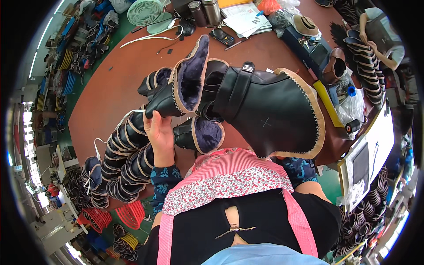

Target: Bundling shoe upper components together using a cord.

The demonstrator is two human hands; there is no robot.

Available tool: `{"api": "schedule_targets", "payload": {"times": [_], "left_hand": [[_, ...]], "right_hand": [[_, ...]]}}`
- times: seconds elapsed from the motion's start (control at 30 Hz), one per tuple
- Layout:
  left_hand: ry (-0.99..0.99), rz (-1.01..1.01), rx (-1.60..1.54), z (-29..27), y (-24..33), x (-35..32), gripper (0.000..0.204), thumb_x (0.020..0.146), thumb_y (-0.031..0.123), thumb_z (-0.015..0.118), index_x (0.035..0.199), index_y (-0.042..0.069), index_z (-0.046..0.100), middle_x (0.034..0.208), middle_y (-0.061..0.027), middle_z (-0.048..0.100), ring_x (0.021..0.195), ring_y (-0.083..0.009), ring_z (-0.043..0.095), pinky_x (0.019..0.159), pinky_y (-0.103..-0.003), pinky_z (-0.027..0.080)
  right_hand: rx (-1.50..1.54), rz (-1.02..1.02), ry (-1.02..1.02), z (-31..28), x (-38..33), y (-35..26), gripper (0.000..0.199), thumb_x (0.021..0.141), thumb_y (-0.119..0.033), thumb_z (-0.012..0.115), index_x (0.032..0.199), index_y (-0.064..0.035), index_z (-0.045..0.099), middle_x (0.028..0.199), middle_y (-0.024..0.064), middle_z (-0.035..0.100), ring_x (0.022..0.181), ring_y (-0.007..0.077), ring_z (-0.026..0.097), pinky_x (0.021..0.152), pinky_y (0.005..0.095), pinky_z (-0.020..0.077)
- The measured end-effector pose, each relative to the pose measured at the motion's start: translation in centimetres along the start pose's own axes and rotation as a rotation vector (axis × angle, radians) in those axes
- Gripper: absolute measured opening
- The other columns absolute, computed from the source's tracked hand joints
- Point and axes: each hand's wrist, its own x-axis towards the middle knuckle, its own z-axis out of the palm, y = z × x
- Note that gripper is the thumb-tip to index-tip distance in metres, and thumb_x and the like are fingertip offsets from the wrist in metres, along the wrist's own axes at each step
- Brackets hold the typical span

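A: Honestly, the big boot upper (265, 110) worries me most. From my remote seat I see it raised close under the camera, above the red table (110, 88), and I cannot see the right hand at all; it is hidden behind the upper, so I can't tell whether it grips or only props.

B: And the left hand (160, 132)?

A: Fingers curled round the toe of a second upper (181, 86), the one with the purple fleece lining turned up. That hold looks thin. I judge that if the left lets slip, the piece drops onto the fleece-lined upper (198, 134) lying just below, at the table edge.

B: Anything else at risk?

A: The stack of uppers (126, 154) leans over the near edge by the left forearm; a nudge from the elbow could spill it to the floor, I'd say.

B: Packages, labels?

A: Far side of the table: white papers (245, 17) in a loose pile, a dark blue box (304, 46) with a hat (305, 24) on it, a yellow flat box (329, 104) at the right edge, and a clear bag (353, 106) beside it. A white board (371, 150) with a dark drawing stands lower right. Print too small to tell.
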Motion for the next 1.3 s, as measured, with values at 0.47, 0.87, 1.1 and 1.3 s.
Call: {"api": "schedule_targets", "payload": {"times": [0.47, 0.87, 1.1, 1.3], "left_hand": [[-0.002, -0.028, -0.017, -0.6, -0.3, -0.3, 0.031, 0.11, 0.009, 0.068, 0.14, 0.013, 0.067, 0.144, -0.0092, 0.071, 0.133, -0.0262, 0.068, 0.116, -0.05, 0.053], [-0.526, 0.627, 1.082, 10.1, -0.4, -5.4, 0.045, 0.073, 0.025, 0.103, 0.082, 0.001, 0.066, 0.125, -0.0198, 0.074, 0.15, -0.0623, 0.043, 0.123, -0.068, 0.036], [-0.557, 0.388, 1.128, 12.5, -2.0, -6.3, 0.058, 0.087, 0.033, 0.093, 0.132, 0.002, 0.074, 0.14, -0.017, 0.069, 0.142, -0.051, 0.047, 0.124, -0.063, 0.027], [-0.51, 0.585, 1.27, 12.0, -4.5, -5.3, 0.054, 0.088, 0.034, 0.091, 0.127, 0.001, 0.075, 0.144, -0.0186, 0.066, 0.139, -0.0538, 0.048, 0.123, -0.066, 0.029]], "right_hand": [[-0.046, 0.103, 0.045, 0.7, 1.3, -1.8, 0.066, 0.104, -0.02, 0.073, 0.163, -0.0033, 0.048, 0.161, 0.0146, 0.055, 0.148, 0.0303, 0.054, 0.127, 0.0469, 0.0399], [1.107, 0.559, 0.362, 2.2, 7.6, -0.5, 0.063, 0.102, -0.011, 0.07, 0.162, -0.0072, 0.049, 0.158, 0.0106, 0.059, 0.145, 0.0315, 0.058, 0.124, 0.05, 0.0468], [1.071, 0.472, 0.481, 0.7, 9.2, -1.6, 0.075, 0.1, -0.027, 0.075, 0.167, -0.0088, 0.045, 0.164, 0.0086, 0.054, 0.151, 0.0319, 0.053, 0.127, 0.0509, 0.0443], [0.361, 0.487, 0.257, 0.5, 11.9, -3.5, 0.07, 0.097, -0.007, 0.073, 0.163, -0.0072, 0.047, 0.16, 0.0086, 0.056, 0.15, 0.029, 0.052, 0.126, 0.0473, 0.0428]]}}
